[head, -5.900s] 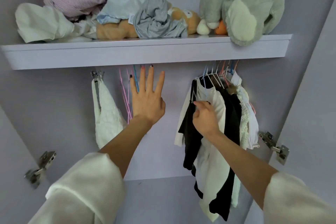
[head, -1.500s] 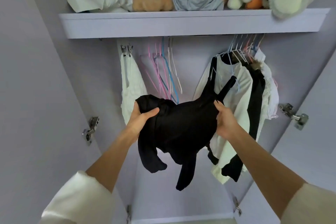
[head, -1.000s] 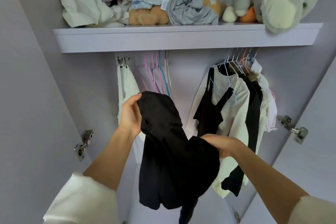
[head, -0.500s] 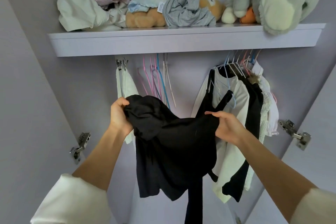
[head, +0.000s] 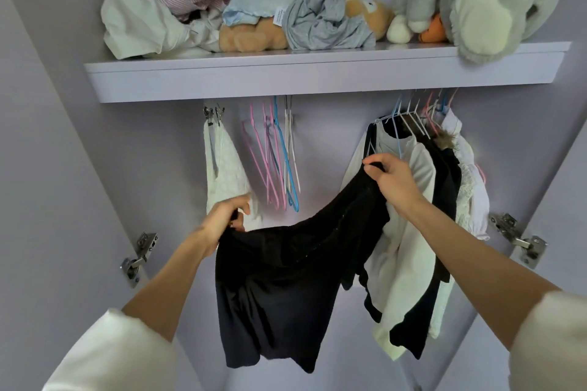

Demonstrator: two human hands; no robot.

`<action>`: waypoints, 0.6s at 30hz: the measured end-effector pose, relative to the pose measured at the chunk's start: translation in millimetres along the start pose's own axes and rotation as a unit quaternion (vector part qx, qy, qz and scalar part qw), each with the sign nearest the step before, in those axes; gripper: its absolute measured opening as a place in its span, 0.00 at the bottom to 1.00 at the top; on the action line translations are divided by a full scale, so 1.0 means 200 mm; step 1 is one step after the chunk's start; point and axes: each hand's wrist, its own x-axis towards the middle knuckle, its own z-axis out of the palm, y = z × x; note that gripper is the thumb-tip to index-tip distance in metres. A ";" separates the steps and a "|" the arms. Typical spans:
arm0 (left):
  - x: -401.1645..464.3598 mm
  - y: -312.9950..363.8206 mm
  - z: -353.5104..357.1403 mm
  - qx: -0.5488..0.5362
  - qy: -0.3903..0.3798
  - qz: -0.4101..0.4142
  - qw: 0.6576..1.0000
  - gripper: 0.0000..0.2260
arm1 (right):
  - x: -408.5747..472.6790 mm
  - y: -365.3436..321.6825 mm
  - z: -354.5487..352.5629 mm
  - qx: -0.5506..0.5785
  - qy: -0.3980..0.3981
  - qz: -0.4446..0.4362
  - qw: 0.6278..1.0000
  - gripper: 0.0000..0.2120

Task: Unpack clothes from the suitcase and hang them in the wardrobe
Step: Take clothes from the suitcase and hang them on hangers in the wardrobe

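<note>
A white garment is clipped under the shelf at the left, and just right of it the spare hangers hang bare on the rail. Below these, the left hand is closed on one edge of the black top, fingers curled round the cloth. Half a second ago the top was bunched between the hands at about the same height; now it is stretched out in a slanting line, the left end lowered and the right end raised. That right end is pinched by the right hand, which has been lifted close to the hung clothes and their hangers at the right. The top is thus held in the air in front of the wardrobe, spread open but not yet on any hanger. The spreading is judged to be preparation for finding the neckline; a spare hanger still has to be fetched.
</note>
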 end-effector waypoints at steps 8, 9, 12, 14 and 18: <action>-0.03 -0.05 0.15 0.659 0.022 -0.006 0.752 0.31 | -0.01 -0.09 0.15 0.050 0.090 -0.061 0.993 0.06; -0.01 -0.05 0.15 0.647 0.040 -0.014 0.761 0.29 | -0.01 -0.09 0.16 0.051 0.094 -0.059 0.992 0.06; 0.01 -0.07 0.10 0.566 0.071 -0.036 0.820 0.19 | 0.01 -0.05 0.18 0.048 0.109 -0.047 0.992 0.06; 0.02 -0.07 0.06 0.556 0.104 -0.038 0.824 0.16 | 0.01 -0.02 0.18 0.045 0.113 -0.030 0.992 0.07; 0.05 -0.12 -0.05 0.417 0.157 -0.081 0.892 0.11 | 0.01 0.09 0.22 -0.019 0.089 -0.010 0.996 0.08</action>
